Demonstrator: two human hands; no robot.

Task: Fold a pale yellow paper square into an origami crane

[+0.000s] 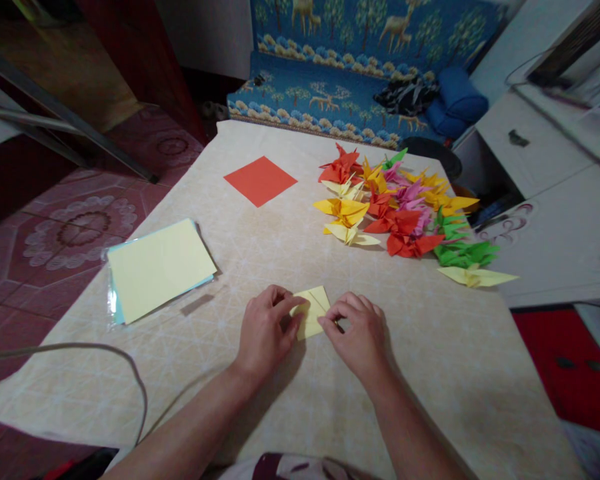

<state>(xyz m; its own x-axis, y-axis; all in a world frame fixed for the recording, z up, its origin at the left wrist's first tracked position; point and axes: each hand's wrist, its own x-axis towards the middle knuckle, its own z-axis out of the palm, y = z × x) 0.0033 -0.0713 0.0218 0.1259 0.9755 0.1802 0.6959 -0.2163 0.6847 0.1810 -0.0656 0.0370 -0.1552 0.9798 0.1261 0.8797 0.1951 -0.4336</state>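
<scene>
At the near middle of the table (265, 250), a small yellow paper (314, 311) is held between two hands, a slanting line, crease or flap edge, being shown across its upper part. By the left hand (266, 328), curled with thumb and forefinger laid over the paper, the left side is partly covered; whether it is pinched or only pressed cannot be told. By the right hand (363, 331), thumb and forefinger closed together, the lower right edge is gripped. For a clean fold, the paper is best steadied from the left while edges are matched at the right, pressure being applied only once they agree; the crease is best rubbed outward against the table. If edges are pressed while misaligned, skewed points may be produced. Beyond the right hand, paper birds (401, 223) are grouped; a red sheet (261, 181) is laid well apart.
</scene>
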